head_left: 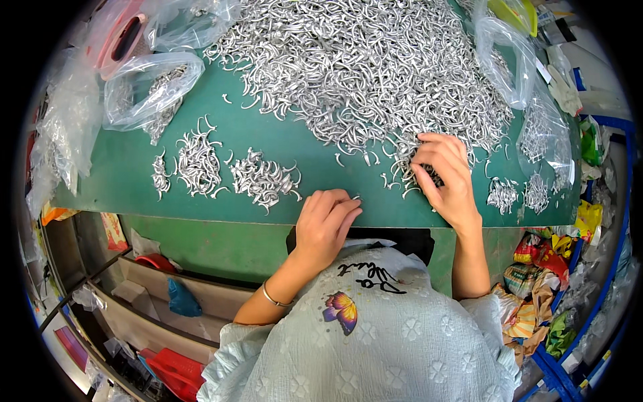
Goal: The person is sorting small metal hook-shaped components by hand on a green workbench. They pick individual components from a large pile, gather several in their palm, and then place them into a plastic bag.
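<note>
Pinching what looks like one small silver hook at the green surface's near edge, the left hand should keep its grip light, while the right hand, fingers curled over a clump, rakes few pieces from the big hook pile at once.

Clear plastic bags holding silver pieces are lying at ten o'clock on the green counter, and more clear bags are sitting at two o'clock. Crumpled colourful wrappers are piling up at four o'clock beside the counter.
</note>
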### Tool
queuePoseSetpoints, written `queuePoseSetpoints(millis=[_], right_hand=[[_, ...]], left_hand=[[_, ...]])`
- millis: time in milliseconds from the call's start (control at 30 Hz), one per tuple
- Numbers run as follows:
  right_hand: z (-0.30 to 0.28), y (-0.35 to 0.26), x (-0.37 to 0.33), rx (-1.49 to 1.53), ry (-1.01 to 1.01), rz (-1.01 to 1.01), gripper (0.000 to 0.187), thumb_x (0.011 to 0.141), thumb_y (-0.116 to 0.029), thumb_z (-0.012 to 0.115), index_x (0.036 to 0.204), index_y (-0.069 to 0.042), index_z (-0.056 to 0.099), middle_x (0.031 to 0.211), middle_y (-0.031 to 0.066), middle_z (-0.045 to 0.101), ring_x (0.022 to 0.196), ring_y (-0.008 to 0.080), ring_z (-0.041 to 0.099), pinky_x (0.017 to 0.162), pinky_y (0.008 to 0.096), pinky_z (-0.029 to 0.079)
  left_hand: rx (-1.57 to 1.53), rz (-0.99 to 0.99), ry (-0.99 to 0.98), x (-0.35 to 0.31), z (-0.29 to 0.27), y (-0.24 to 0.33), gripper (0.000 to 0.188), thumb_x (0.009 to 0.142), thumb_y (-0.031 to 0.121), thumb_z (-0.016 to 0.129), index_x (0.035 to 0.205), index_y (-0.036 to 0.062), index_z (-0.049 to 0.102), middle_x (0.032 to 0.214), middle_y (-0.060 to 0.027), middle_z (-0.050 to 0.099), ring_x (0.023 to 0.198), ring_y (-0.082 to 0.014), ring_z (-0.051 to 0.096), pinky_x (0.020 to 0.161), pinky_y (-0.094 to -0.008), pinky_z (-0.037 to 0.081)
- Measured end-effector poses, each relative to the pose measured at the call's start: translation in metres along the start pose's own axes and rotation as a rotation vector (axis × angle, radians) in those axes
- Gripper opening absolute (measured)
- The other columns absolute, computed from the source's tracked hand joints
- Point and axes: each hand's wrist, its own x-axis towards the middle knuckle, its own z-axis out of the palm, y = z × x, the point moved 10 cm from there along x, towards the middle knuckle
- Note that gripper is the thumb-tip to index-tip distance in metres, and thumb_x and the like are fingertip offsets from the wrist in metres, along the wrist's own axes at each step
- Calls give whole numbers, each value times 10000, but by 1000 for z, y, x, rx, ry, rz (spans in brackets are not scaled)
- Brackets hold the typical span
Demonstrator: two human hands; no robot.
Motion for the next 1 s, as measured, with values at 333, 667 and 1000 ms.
queuePoseSetpoints(millis=[333,667,1000], right_hand=[[24,2,4,-172,34,249,312,741,-71,730,1037,-77,632,1240,72,529,1260,344,404,982,499,334],[25,-6,-5,154,151,133,187,718,99,648,841,-40,627,1020,59,610,1004,286,567,819,364,449],[23,44,2,1639,258,641,344,957,-63,536,1285,37,511,1290,182,560,1006,203,601,793,316,498]], left_hand=[[4,-1,-2,1,0,-1,234,680,-20,763,887,31,668,853,-79,598,717,-246,550,623,-342,438],[9,-3,-1,2,0,2,222,681,-25,761,877,20,666,853,-83,597,726,-251,556,632,-344,444],[5,0,8,3,-1,2,225,681,-32,760,881,15,667,854,-87,598,732,-254,558,635,-348,448]])
